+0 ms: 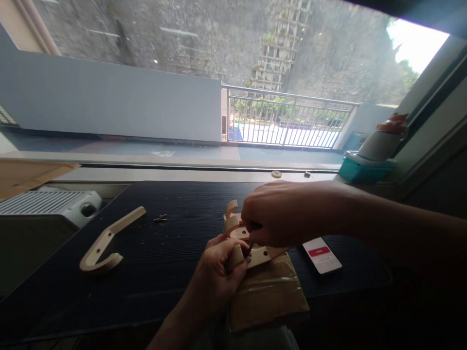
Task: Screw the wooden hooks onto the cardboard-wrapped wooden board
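Dark desk (156, 287): wooden hook (258, 256) lying across the brown box (268, 299), near centre-right.
Left hand (222, 262) is gripping the hook's tip; right hand (279, 216) is clenching a dark tool (249, 249), which, if tilting, could be slipping into the left.

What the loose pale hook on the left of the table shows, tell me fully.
The loose hook is pale, wood by its look: a bent bar with two dark holes near its middle, a straight far arm, and a rounded curl at the near end. It lies on the dark table, left of small metal-looking pieces, with nothing else seen touching it.
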{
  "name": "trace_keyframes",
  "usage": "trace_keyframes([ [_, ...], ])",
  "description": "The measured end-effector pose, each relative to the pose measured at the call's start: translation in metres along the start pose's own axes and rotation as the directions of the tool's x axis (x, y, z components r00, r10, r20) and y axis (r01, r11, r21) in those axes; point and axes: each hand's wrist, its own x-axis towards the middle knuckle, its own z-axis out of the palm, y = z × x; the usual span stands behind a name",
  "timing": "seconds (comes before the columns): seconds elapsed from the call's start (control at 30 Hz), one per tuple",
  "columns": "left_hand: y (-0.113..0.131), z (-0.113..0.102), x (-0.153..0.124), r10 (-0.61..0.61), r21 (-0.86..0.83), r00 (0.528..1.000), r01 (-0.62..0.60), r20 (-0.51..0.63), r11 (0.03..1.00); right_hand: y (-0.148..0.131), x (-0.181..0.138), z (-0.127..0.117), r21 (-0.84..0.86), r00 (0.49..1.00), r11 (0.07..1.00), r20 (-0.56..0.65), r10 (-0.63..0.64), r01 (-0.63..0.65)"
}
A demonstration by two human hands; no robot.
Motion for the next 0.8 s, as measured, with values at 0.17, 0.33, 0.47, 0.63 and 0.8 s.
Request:
trace_keyframes([
  [0.17,-0.001,0.000,0.001,0.015,0.003,1.000,-0.015,-0.015,1.000,-0.008,0.000,-0.006,-0.059,0.997,0.995,-0.011,0.077,-0.078],
  [0.33,0.001,-0.001,0.000,0.006,0.018,1.000,-0.006,-0.001,1.000,-0.012,-0.002,-0.018,-0.147,0.997,0.989,0.079,-0.009,0.021],
  [0.47,0.002,-0.002,0.000,0.006,0.011,1.000,-0.006,0.003,1.000,-0.006,0.000,-0.014,-0.106,0.996,0.991,0.032,-0.083,0.086],
  [0.63,0.000,-0.001,0.000,0.012,-0.001,1.000,-0.012,-0.002,1.000,0.003,0.004,-0.001,-0.009,0.997,0.998,-0.050,-0.056,0.055],
  [0.8,-0.002,0.000,0.000,0.012,-0.023,1.000,-0.012,0.006,1.000,-0.003,0.001,0.000,-0.019,0.999,0.999,-0.019,0.028,-0.029],
])
